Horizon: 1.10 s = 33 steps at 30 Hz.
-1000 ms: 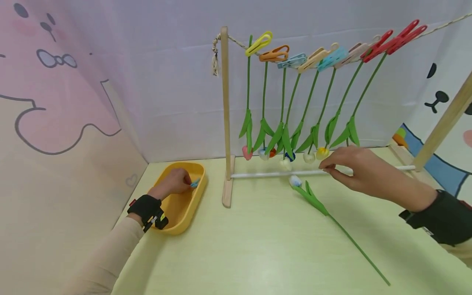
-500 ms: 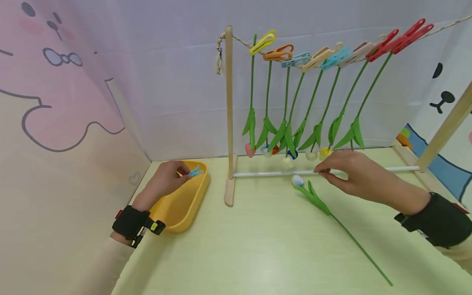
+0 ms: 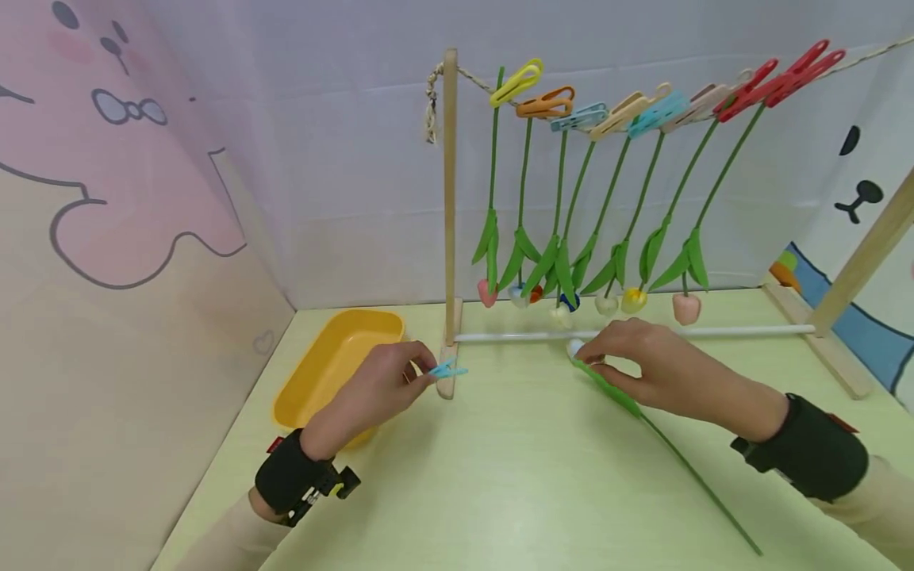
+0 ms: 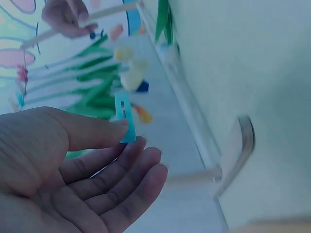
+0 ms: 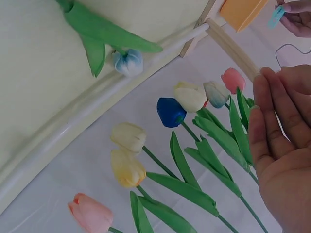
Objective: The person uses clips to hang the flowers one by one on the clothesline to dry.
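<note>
My left hand pinches a light blue clothespin between thumb and fingertips, over the table beside the rack's left foot; the left wrist view shows the clothespin upright against the thumb. An artificial tulip with a blue and white head lies on the table, its stem slanting to the front right. Over its head and leaves is my right hand, fingers loosely bent and holding nothing. In the right wrist view the tulip's head is apart from the hand.
Several tulips hang head down from a rope, clipped by coloured clothespins. The rope runs between wooden posts, joined low by a white rod. A yellow bin stands at the left, partly behind the left hand.
My left hand has lifted the light blue clothespin out of the yellow bin and carried it right. My right hand has moved left and down to the lying tulip's head.
</note>
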### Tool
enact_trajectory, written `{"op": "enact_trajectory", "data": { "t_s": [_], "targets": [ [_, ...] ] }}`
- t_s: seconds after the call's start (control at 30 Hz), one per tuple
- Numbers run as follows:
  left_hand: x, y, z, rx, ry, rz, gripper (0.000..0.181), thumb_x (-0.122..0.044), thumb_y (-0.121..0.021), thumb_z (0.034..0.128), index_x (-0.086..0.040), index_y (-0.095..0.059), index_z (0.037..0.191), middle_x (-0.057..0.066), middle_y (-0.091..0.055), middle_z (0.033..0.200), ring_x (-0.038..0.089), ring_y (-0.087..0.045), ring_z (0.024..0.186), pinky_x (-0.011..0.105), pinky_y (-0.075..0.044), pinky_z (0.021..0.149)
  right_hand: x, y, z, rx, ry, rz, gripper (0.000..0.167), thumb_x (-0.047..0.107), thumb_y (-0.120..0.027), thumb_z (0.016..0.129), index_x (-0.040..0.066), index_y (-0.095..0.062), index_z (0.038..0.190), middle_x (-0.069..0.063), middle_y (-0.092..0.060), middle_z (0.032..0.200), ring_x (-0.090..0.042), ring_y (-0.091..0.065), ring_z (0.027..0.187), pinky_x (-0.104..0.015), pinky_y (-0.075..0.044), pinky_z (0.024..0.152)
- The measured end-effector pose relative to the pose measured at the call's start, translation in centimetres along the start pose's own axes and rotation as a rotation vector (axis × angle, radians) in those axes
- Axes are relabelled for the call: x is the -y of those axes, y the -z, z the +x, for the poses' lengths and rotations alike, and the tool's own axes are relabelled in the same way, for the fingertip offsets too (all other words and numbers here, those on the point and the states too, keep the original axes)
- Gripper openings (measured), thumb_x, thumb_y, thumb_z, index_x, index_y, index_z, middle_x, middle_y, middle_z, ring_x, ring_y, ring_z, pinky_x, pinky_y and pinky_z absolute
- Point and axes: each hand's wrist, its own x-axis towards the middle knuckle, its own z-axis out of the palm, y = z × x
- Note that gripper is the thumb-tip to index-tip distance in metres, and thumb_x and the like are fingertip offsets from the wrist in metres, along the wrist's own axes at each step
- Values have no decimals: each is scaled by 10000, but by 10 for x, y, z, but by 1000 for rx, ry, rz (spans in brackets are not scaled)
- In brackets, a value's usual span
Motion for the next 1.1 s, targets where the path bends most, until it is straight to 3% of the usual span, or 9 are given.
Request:
{"op": "enact_trajectory", "data": {
  "t_s": [0.23,0.5,0.8,1.1],
  "targets": [
    [-35,-31,8,58,-119,-45,85,-83,-769,929,-105,-704,981,-57,-694,898,93,-617,729,227,-544,654,14,-10,-2,28,-32,38,365,36,-847,820,178,-760,1144,94,-720,1116,-108,-671,1021,-339,-578,822],
    [-58,-64,16,134,-242,-81,66,-110,-749,953,-123,-696,991,-85,-672,901,34,-580,753,176,-524,699,26,-23,-9,89,-111,96,345,183,-842,870,185,-737,1199,123,-692,1164,-117,-644,1088,-368,-570,892],
    [-73,-87,21,130,-353,-110,77,-114,-739,962,-117,-684,1017,-68,-679,930,0,-586,778,156,-535,720,31,-35,-19,129,-110,122,306,251,-825,896,173,-738,1179,86,-705,1126,-112,-636,1050,-372,-566,861],
    [-77,-98,25,132,-385,-134,61,-139,-721,979,-131,-681,1024,-99,-666,933,-28,-576,790,126,-519,713,28,-35,-31,123,-110,81,278,185,-854,857,174,-751,1115,90,-696,1092,-102,-630,1004,-360,-564,825]
  ]
}}
